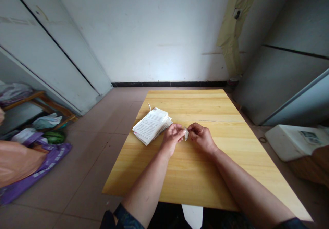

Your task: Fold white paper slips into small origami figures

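At the middle of the table [205, 181], the left hand [171, 137] and the right hand [202, 138] come together, fingertips meeting above the wood. Pinched between them is a small folded scrap of paper [186, 133], pale and held just off the surface. Its exact folds are hidden by the fingers. Neither hand holds anything else.

Beside the left hand, towards the table's far left corner, lies a stack of printed sheets [151, 125], slightly fanned and not squared. Most of the paper in sight sits there, lying flat, while the scrap is the one folded piece that can be made out. The top sheet carries rows of small print, too fine to read from here. A thin white tip [149, 106] pokes up behind the stack; whether it is paper or plastic cannot be told.

Left of the table, on the floor, a purple bag [46, 162] with white lettering, also unreadable, lies beside a striped watermelon [54, 137]. Right of the table sits a white box [291, 141] with a small printed label, its wording blurred. Beyond the table, a strip of yellowed tape [231, 27] hangs down the wall.
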Tool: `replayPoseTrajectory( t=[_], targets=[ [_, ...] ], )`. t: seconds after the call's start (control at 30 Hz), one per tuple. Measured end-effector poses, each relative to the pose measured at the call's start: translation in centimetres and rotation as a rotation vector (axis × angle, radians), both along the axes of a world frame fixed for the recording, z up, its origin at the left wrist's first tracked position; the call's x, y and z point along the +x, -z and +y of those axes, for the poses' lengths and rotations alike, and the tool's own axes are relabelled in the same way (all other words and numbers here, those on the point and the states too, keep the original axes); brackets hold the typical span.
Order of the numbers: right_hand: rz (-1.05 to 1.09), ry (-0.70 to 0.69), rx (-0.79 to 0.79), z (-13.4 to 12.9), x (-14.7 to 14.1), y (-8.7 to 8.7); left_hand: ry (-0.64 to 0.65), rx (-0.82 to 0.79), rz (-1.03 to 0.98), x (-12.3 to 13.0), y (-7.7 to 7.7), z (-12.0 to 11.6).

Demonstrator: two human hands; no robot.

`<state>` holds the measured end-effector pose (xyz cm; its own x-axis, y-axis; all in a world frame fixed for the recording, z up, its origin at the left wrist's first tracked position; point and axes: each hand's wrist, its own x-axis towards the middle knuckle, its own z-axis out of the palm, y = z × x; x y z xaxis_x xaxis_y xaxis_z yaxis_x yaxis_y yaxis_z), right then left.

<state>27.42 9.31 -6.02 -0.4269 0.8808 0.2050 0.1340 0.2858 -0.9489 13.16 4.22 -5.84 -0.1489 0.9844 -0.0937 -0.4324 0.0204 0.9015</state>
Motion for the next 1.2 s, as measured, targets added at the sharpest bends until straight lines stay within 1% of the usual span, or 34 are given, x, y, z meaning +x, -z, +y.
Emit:
replayPoseTrajectory(
  t=[0.07,0.13,0.3,0.37,0.47,0.6,0.73,1.0,1.2],
  targets=[
    [-0.009,0.031,0.001,0.0,0.1,-0.1,0.040,0.033,0.056,0.1,-0.2,-0.1],
    [-0.029,0.050,0.016,-0.1,0.1,-0.3,0.052,0.055,0.094,0.2,-0.5,-0.3],
    [-0.080,0.063,0.072,-0.1,0.2,-0.3,0.004,0.034,0.231,0.3,-0.5,-0.3],
    [-0.085,0.066,0.080,-0.1,0.2,-0.3,-0.024,0.023,0.332,0.3,-0.3,-0.2],
    [-0.105,0.076,0.097,0.0,0.1,-0.2,-0.095,0.045,0.540,0.4,0.1,-0.1],
    [-0.113,0.069,0.121,0.0,0.1,-0.1,-0.196,0.079,0.817,0.5,0.1,-0.2],
    [-0.119,0.078,0.134,0.0,0.1,-0.2,-0.232,0.063,0.973,0.5,0.0,-0.2],
    [-0.113,0.074,0.134,0.1,0.1,0.2,-0.299,0.073,1.024,0.5,0.1,-0.1],
    [-0.175,0.087,0.164,0.1,0.0,0.2,-0.308,0.022,0.926,0.8,0.3,0.0]
  ],
)
